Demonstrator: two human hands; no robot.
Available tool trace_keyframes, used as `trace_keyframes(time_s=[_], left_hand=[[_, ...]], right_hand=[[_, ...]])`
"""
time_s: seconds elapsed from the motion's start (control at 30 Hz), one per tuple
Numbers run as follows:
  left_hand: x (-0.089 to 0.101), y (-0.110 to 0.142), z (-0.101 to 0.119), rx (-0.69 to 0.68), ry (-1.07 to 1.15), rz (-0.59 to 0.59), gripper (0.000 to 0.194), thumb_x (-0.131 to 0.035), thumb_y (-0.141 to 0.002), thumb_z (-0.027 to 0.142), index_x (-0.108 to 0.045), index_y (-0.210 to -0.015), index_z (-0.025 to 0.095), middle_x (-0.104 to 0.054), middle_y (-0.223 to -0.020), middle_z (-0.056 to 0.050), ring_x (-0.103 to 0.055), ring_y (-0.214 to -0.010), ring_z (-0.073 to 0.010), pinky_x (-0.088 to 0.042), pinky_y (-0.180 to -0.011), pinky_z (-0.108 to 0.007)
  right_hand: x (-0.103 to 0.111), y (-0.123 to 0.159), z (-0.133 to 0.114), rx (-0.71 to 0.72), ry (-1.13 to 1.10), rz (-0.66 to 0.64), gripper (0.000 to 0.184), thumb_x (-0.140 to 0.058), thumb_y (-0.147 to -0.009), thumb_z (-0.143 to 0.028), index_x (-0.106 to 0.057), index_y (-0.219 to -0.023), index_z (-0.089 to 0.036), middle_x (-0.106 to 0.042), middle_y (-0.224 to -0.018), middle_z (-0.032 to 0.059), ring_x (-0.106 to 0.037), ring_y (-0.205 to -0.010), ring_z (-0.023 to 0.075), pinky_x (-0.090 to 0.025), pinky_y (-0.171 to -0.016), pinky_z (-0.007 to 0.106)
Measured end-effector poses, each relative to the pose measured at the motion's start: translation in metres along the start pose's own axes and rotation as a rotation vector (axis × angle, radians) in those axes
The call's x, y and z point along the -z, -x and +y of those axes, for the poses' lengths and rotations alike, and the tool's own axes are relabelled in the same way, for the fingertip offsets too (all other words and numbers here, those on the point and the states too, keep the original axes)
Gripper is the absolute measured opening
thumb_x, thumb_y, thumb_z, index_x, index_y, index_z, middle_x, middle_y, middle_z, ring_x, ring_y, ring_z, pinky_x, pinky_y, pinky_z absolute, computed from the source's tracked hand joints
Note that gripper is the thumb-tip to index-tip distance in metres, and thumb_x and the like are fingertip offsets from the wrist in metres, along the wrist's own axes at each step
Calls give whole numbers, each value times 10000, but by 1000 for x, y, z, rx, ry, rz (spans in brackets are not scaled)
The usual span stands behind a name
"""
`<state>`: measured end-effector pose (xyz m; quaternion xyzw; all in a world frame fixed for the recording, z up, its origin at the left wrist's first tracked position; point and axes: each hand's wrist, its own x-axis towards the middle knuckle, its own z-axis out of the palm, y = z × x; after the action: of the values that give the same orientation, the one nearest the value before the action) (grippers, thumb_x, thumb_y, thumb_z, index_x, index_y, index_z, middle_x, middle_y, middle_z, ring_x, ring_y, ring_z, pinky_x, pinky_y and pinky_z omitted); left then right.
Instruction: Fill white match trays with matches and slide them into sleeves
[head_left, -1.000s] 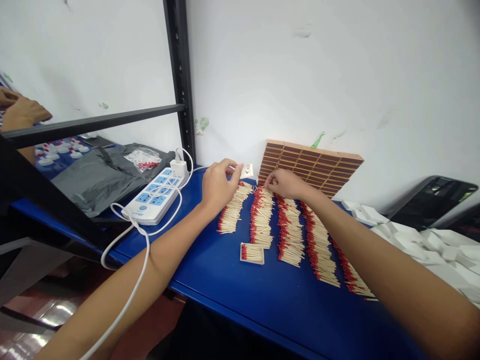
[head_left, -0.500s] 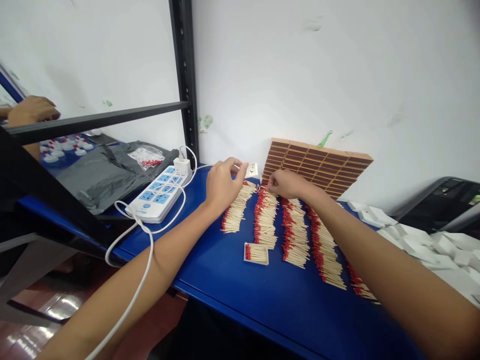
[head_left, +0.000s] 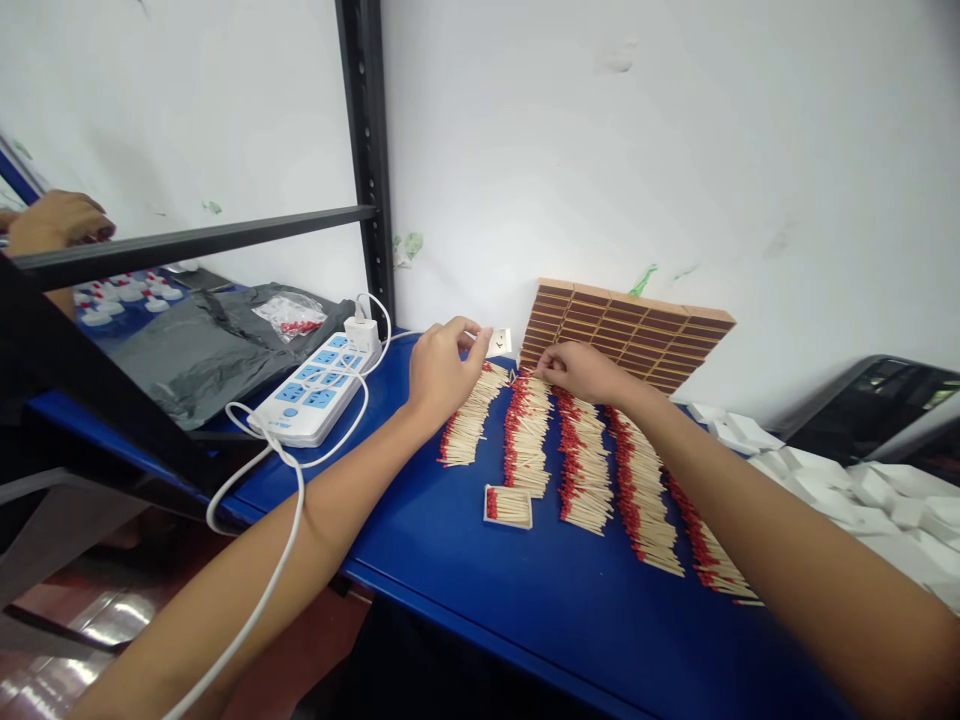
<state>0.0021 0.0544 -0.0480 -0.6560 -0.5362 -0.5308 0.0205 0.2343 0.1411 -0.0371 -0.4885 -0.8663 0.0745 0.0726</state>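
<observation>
At the far end of the second match row (head_left: 527,440), little is changed from just before: the right hand (head_left: 574,370) is still bent down there, so work at that row seems unfinished; its grip can't be told. By the left hand (head_left: 442,368), held apart, a white box piece (head_left: 500,343) is pinched beyond the first row (head_left: 466,428).

Probably a workshop, though only a corner shows: scuffed white wall (head_left: 600,170), black perforated metal frame (head_left: 365,120), blue surface (head_left: 450,570) with rows of loose matches (head_left: 529,440) and a power strip (head_left: 306,397), another person's hand (head_left: 64,217) far left
</observation>
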Motion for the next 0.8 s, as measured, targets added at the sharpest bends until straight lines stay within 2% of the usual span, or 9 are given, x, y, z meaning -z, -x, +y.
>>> trace_keyframes(time_s=[0.23, 0.47, 0.63, 0.8], left_hand=[[-1, 0, -1, -4, 9, 3, 183, -637, -977, 366, -722, -917, 216, -764, -759, -9, -705, -755, -202, -499, -760, -331], [-1, 0, -2, -8, 7, 8, 187, -640, -973, 370, -724, -910, 215, -759, -748, -12, -702, -747, -201, -498, -750, -329], [-1, 0, -2, 1, 2, 5, 193, -642, -972, 375, -726, -905, 215, -757, -746, -14, -700, -743, -198, -501, -756, -332], [-1, 0, -2, -10, 17, 2, 173, -648, -972, 360, -723, -926, 211, -762, -764, -11, -706, -752, -195, -499, -755, -329]], right_hand=[[7, 9, 3, 12, 53, -30, 135, -665, -897, -262, -751, -832, -180, -732, -793, 47, -606, -680, 176, -370, -591, 291], [2, 4, -5, 10, 50, 26, 139, -637, -910, -248, -761, -904, -185, -744, -835, 54, -632, -728, 178, -392, -618, 284], [-5, -6, -4, 7, 31, -6, 93, -663, -885, -220, -736, -850, -175, -743, -801, 47, -631, -692, 166, -386, -583, 268], [-4, -3, 0, 6, 28, -3, 103, -648, -875, -191, -744, -847, -172, -750, -806, 50, -634, -693, 167, -396, -595, 268]])
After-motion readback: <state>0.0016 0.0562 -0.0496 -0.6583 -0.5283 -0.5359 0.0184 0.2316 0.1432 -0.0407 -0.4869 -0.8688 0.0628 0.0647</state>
